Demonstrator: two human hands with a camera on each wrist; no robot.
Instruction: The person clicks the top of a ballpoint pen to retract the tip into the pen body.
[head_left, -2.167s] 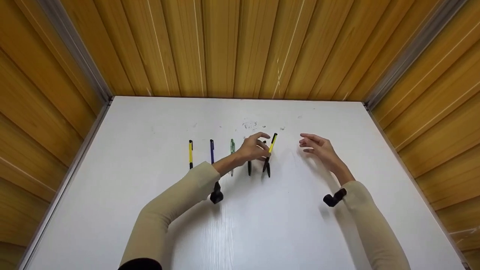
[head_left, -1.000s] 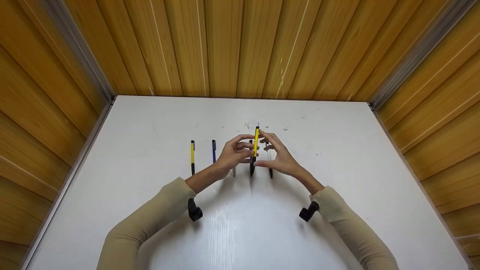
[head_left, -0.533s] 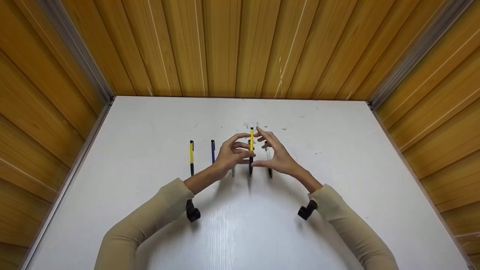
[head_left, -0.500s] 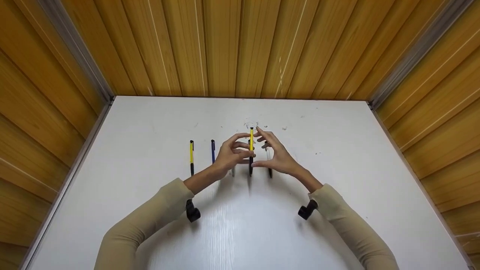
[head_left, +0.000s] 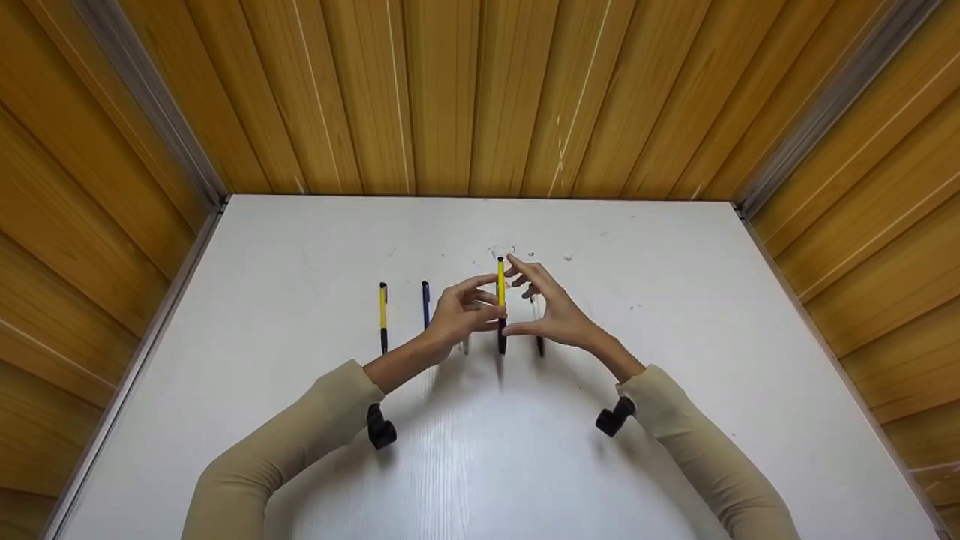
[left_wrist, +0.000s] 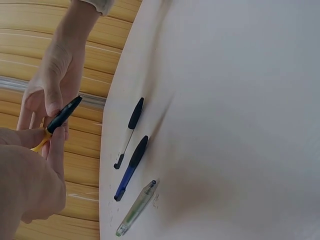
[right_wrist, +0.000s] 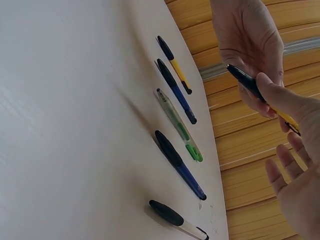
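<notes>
My left hand (head_left: 459, 311) pinches a yellow pen (head_left: 501, 289) with a black grip between thumb and fingers, above the table. In the head view the pen stands with its black tip toward me. My right hand (head_left: 559, 307) is at the pen's other side, its thumb at the black grip (right_wrist: 245, 80) and its other fingers spread. Below lie a second yellow pen (head_left: 383, 315), a blue pen (head_left: 426, 304), a clear green pen (right_wrist: 177, 122), another blue pen (right_wrist: 180, 165) and a clear pen with a black grip (head_left: 538, 330). The hands partly hide the middle ones.
The pens lie side by side in a row on a white table (head_left: 480, 465) with small dark marks toward its back. Wood-patterned walls (head_left: 442, 97) enclose the back and sides. Each wrist wears a small black camera (head_left: 381, 429).
The left hand has brought the yellow pen leftward and more upright, and the right hand has come in from the right to meet it. Over the last half second both hands barely move.
</notes>
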